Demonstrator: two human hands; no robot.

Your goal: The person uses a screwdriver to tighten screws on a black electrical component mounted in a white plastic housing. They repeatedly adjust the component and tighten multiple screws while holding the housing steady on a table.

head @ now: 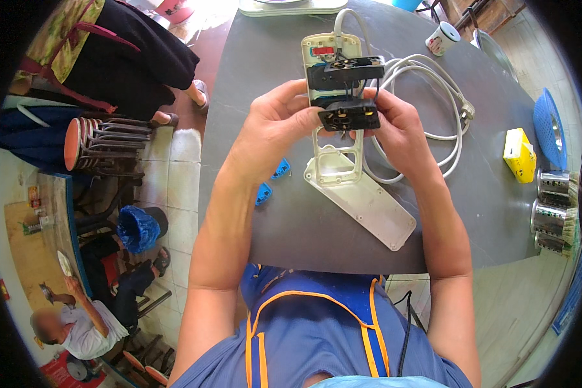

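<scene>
Between my hands is an opened power strip. My left hand [283, 114] grips the near black socket module [349, 116] at its left end, thumb on top. At its right end my right hand [397, 121] holds the same module, its fingertips partly hidden. Thin wires run from it to a second black socket module [354, 70], lifted and tilted over the white strip housing [337, 165]. A red switch [323, 51] sits at the housing's far end, where the white cable [351, 14] enters. Under the housing's near end lies the white cover plate [363, 203].
Two blue plastic pieces [281, 168] lie by my left forearm. The coiled cable ends in a plug [467, 110] on the right. Farther right are a yellow tissue pack [520, 155], a blue basket [549, 128] and metal holders [553, 216]. A mug [442, 39] stands at the back. People are at left.
</scene>
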